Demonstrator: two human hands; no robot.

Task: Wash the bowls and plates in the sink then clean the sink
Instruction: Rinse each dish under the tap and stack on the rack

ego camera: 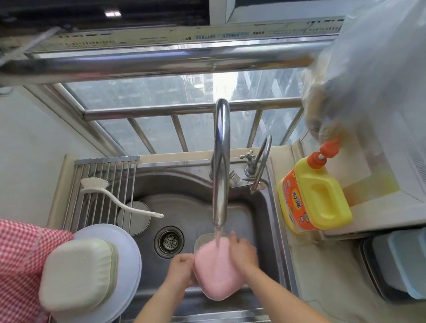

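Pink bowl [217, 270], gripped by the left hand [180, 268] and right hand [242, 253] under the faucet [219, 160] stream, probably rinses best turned slowly over the sink [260, 209].

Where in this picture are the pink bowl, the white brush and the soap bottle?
pink bowl [218, 271], head view, on its upturned underside under the running water.
white brush [121, 202], head view, midway along its curved handle.
soap bottle [315, 195], head view, on its yellow handle side.
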